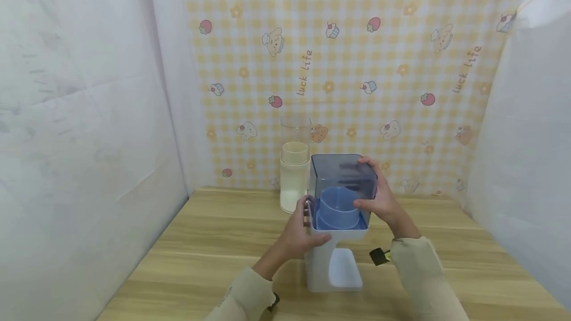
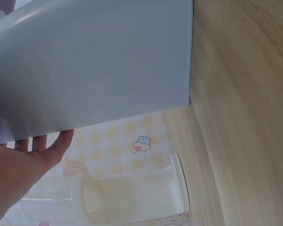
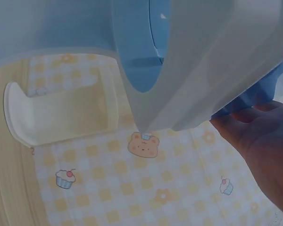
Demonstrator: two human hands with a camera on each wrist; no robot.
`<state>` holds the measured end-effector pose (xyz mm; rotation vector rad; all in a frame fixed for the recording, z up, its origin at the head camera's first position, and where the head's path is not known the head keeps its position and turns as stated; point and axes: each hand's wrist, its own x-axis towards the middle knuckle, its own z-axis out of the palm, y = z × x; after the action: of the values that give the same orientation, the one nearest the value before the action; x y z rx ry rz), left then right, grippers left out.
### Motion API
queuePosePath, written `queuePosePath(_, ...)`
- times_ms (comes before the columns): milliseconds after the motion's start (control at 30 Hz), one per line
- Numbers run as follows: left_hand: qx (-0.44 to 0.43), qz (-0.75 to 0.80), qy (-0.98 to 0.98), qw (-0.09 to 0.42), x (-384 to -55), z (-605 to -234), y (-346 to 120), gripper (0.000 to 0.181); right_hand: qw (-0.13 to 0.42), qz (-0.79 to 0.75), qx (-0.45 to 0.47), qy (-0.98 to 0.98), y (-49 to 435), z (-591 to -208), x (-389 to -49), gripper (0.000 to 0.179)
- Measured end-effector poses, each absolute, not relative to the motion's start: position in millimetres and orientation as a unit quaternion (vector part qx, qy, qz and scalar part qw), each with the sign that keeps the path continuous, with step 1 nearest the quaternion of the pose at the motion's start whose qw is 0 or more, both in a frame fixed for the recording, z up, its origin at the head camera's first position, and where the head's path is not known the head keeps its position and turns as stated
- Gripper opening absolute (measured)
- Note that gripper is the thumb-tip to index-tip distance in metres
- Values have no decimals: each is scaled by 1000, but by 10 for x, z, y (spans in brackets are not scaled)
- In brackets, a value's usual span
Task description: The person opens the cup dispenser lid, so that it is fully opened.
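Observation:
A white dispenser [image 1: 318, 266] with a square body and an open front stands on the table, a pale tray [image 1: 345, 267] low in it. On top sits a smoky see-through cover [image 1: 334, 166], and a blue round part [image 1: 339, 207] shows through it. My left hand [image 1: 300, 232] grips the left side of the dispenser's upper rim, thumb along the front. With thumb in front and fingers at the top right corner, my right hand [image 1: 384, 204] holds the cover. In the left wrist view the white side panel [image 2: 99, 70] hides part of the left fingers.
Behind and left stands a cream dispenser [image 1: 292, 185] with a clear round top. A wooden table [image 1: 214, 246] runs back to a checked cloth [image 1: 250, 63]. White sheets [image 1: 89, 113] hang at both sides. Something small and dark [image 1: 379, 256] shows by the right sleeve.

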<state>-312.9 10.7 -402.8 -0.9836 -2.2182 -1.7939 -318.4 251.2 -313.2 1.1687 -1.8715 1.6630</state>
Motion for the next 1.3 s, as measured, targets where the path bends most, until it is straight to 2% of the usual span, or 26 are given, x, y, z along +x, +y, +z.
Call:
queuePosePath(233, -333, -583, -739, 60, -3156, -4057, 122, 115, 183, 598, 440, -644, 2503, -3137, -3194, 77)
queuePosePath(400, -342, -574, -742, 51, -3143, -4047, 88, 118, 197, 577, 427, -668, 2507, -3139, -3185, 84)
queuePosePath(567, -343, -571, -744, 45, -3124, -4078, 34, 123, 139, 577, 448, -668, 2523, -3114, -3188, 103)
queuePosePath(667, -344, -576, -741, 35, -3127, -4104, 33, 124, 114, 569, 445, -682, 2554, -3104, -3159, 105)
queuePosePath(1033, -354, -589, -725, 29, -3152, -4071, 120, 115, 141, 533, 422, -719, 2615, -3052, -3082, 103)
queuePosePath(1300, -351, -593, -723, 39, -3223, -4098, 128, 117, 148, 535, 421, -717, 2599, -3056, -3132, 103)
